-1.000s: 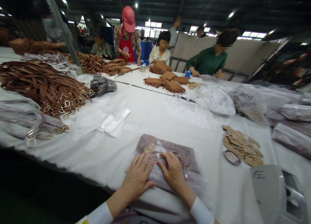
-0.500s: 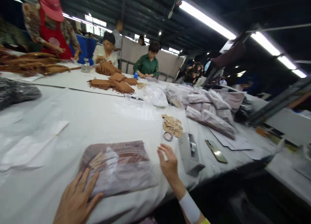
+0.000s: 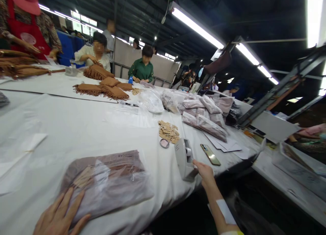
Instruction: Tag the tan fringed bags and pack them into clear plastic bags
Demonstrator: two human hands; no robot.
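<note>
A clear plastic bag [image 3: 119, 190] with folded mauve-brown cloth inside lies flat on the table. My left hand [image 3: 59, 211] rests with spread fingers on the bag's near left corner. To the right stands a grey tape dispenser [image 3: 180, 160], with a tape roll in its upper part. At the dispenser's near front end is my right hand [image 3: 205, 172], its fingers drawn together against that edge. Whatever lies between those fingertips is too small to make out. Beyond the dispenser are a small round dish [image 3: 164, 143] and a pile of brown card tags [image 3: 168, 131] with white strings.
A phone [image 3: 210, 154] and white papers [image 3: 221, 143] lie right of the dispenser. Filled bags [image 3: 203, 121] are heaped behind. Brown fringed cloth pieces [image 3: 102, 90] sit on the far side, where several people work. Loose clear bags [image 3: 17, 143] lie left. The table's edge runs along the near right.
My right hand has moved right from the table beside the bag to the dispenser's front end, and its fingers have closed. My left hand stays on the bag. The view has turned right.
</note>
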